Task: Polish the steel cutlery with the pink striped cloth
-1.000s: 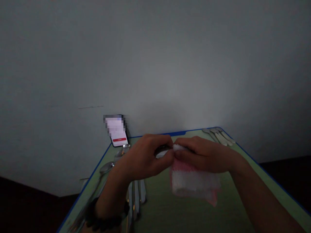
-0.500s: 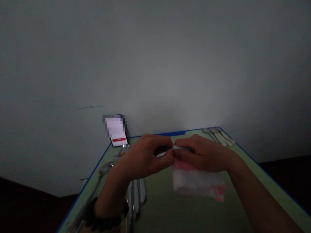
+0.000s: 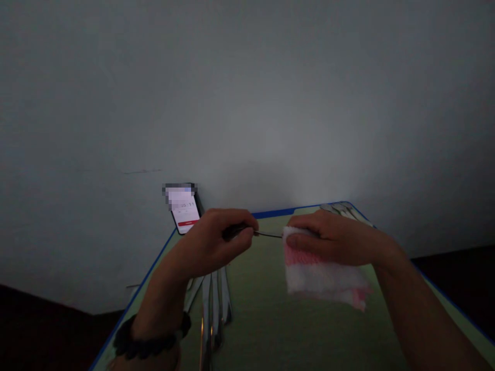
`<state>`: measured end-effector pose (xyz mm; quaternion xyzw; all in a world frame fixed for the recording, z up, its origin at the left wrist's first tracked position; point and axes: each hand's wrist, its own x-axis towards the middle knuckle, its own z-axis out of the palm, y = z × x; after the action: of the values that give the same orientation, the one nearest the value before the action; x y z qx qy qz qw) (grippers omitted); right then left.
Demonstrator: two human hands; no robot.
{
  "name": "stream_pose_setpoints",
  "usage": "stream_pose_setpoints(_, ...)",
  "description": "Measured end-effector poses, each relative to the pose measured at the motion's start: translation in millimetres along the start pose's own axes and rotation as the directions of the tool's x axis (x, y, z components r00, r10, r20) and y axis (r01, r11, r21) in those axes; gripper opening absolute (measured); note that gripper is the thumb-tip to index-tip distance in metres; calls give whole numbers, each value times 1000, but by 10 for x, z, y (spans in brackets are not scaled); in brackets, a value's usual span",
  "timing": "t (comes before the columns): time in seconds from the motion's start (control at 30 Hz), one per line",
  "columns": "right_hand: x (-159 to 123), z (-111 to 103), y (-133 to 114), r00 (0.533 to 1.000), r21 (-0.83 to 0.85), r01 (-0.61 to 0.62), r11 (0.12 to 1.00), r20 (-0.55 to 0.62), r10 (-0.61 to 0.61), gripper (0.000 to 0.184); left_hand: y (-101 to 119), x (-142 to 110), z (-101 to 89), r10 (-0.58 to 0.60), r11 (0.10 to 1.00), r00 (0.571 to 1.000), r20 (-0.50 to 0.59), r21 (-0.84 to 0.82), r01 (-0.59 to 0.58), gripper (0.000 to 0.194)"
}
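Observation:
My left hand [image 3: 216, 239] is closed round one end of a thin metal piece of cutlery [image 3: 268, 235]. Only its slim, slightly curved middle shows between my hands, so whether it is a spoon or a fork is hidden. A pink and white cloth [image 3: 328, 278] is pinched in my right hand [image 3: 328, 237], folded about the cutlery's other end, with its loose part hanging down. Below my left hand lie several table knives [image 3: 215, 304], side by side on the green table [image 3: 294, 330].
A phone [image 3: 185, 211] with a lit screen leans against the grey wall [image 3: 247, 103] at the table's back left. Several spoons [image 3: 340, 208] lie at the back right corner, partly behind my right hand. A blue edge [image 3: 273, 214] borders the tabletop.
My hands have drawn apart, the left moving left and the right moving right with the cloth. More of the cutlery's thin middle now shows between them.

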<state>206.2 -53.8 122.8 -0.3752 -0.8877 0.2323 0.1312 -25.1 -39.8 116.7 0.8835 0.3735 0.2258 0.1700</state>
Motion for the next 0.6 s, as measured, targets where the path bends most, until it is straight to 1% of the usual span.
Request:
stream_pose_setpoints(0.4,-4,6,10,1000,-22,10,1000,-26,-11,28,35,4,-9,23,999,999,-36,35,-22,16)
stream_pose_setpoints(0.6,10,23,0,1000,6,3,1000,-22,-2,27,41,13,14,22,1000,999,-34,23,-21,15)
